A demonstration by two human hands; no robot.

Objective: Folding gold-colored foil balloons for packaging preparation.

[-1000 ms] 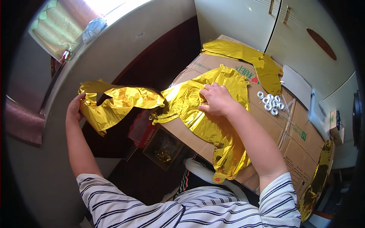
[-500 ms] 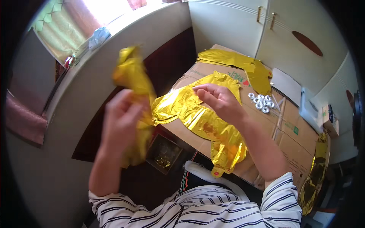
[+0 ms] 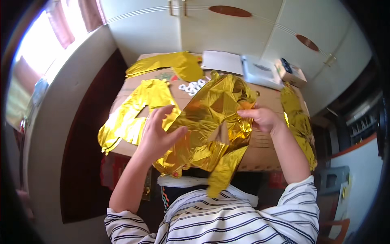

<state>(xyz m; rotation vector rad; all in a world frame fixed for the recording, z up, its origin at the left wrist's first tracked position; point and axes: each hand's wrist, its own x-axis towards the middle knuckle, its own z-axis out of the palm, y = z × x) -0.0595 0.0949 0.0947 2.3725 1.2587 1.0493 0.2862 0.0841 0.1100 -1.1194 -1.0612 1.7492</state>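
At the left, a dark red panel (image 3: 87,142) is standing along the wall, beside the cardboard (image 3: 266,142) that is covering the work surface. A flat gold foil piece (image 3: 156,92) is lying on the cardboard's left part, and a long gold foil strip (image 3: 187,68) is resting behind it. The left hand (image 3: 156,132) is spreading its fingers, thumb apart, over the crumpled gold foil balloon (image 3: 209,103); whether it is touching, I cannot tell. Behind, white rings (image 3: 191,88) are lying in a cluster. The balloon is hanging between both hands, above the cardboard's front, its lower end drooping past the edge. A white sheet (image 3: 222,62) is lying farther back. The right hand (image 3: 266,118) is pinching the balloon's right edge, thumb on top. Beyond, a pale plastic tray (image 3: 260,73) and a small box (image 3: 290,74) are sitting near another gold foil length (image 3: 294,107).
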